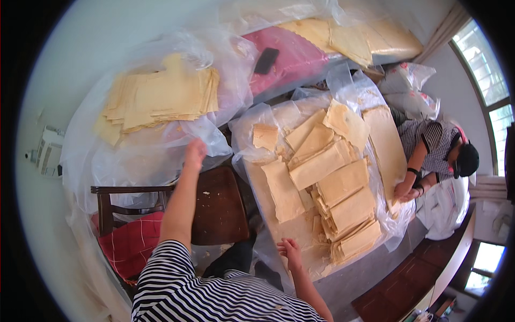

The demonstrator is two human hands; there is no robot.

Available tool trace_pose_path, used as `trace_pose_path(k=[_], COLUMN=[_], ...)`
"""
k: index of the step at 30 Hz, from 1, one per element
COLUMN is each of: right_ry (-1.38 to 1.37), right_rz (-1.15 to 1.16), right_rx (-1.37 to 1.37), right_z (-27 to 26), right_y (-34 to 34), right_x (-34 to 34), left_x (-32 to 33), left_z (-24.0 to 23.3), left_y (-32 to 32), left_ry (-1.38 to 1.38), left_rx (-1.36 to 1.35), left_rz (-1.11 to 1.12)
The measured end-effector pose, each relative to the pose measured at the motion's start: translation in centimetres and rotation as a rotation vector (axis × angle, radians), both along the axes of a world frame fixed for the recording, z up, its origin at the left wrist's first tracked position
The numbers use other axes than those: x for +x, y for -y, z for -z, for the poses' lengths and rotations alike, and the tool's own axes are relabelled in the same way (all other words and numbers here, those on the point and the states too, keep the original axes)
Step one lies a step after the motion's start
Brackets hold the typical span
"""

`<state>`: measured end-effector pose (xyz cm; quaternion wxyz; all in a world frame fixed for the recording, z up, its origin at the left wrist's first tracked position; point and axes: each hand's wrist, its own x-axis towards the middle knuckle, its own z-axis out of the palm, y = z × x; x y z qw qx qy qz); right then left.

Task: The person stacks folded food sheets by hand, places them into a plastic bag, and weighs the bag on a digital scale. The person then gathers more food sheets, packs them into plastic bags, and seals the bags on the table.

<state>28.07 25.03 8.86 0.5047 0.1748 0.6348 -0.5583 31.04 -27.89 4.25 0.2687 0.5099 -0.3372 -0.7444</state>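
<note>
My left hand (195, 152), blurred, is raised beside the clear plastic sheeting (211, 135) at the left; whether it grips the plastic cannot be told. Behind it, a broad stack of thin, pale-yellow dried sheets (157, 96) lies on the plastic. My right hand (289, 251) has its fingers loosely curled and apart, with nothing seen in it, over the near edge of a low table (277, 231). Folded bundles of similar brittle sheets (346, 181) lie in a row on that table, beside a ragged loose sheet (283, 191) and a small torn piece (265, 136).
A co-worker (428, 151) bends over a long stack (384, 149) at the table's right side. A dark wooden chair (220, 207) stands between the tables. A black phone-like object (266, 60) rests on pink wrapping (289, 50). White sacks (406, 84) stand by the wall.
</note>
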Motion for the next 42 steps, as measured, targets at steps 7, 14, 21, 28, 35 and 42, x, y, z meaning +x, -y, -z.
trace_pose_path(k=[7, 14, 21, 28, 35, 42], right_ry=[0.02, 0.058, -0.095, -1.161, -1.241, -1.179], right_rz=[0.088, 0.269, 0.232, -0.555, -0.782, -0.947], right_rx=[0.07, 0.109, 0.183, 0.503, 0.613, 0.508], right_z=[-0.5, -0.8, 3.5, 3.9, 10.4, 8.8], right_y=[-1.6, -4.1, -6.2, 1.7, 6.0, 4.3], right_x=[0.2, 1.9, 4.2, -8.9, -10.5, -8.5], left_x=[-6.7, -10.0, -11.2, -12.0, -10.3, -6.1], left_z=[8.9, 11.5, 11.5, 10.2, 9.6, 7.0], left_y=[-23.5, -30.3, -30.8, -32.5, -32.7, -31.9], left_ry=[0.239, 0.25, 0.377, 0.173, 0.147, 0.013], left_rx=[0.285, 0.362, 0.397, 0.322, 0.28, 0.465], left_rz=[0.342, 0.316, 0.533, 0.231, 0.317, 0.236])
